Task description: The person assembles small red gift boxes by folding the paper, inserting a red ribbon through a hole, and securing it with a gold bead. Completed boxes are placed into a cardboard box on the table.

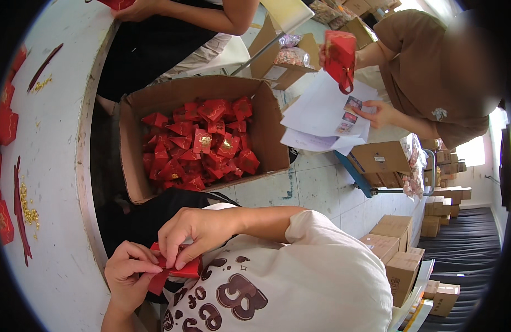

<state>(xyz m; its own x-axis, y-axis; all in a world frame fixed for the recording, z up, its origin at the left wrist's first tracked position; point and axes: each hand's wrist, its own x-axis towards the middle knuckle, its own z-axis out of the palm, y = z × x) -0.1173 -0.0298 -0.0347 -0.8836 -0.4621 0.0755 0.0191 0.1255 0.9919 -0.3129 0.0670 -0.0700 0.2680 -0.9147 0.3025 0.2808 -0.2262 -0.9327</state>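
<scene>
Near the table edge, my left hand pinches a red ribbon or strip between thumb and fingers. My right hand is bent over a small red paper gift box, its thumb and fingertips closed on the top. Both sets of fingertips meet at the box, close to my white shirt. The fingers partly cover the box, so its exact shape is hidden.
A large open carton holds many red gift boxes. Red cords and gold beads lie on the white table. At right, a person holds a red box and papers; another person sits beyond the carton.
</scene>
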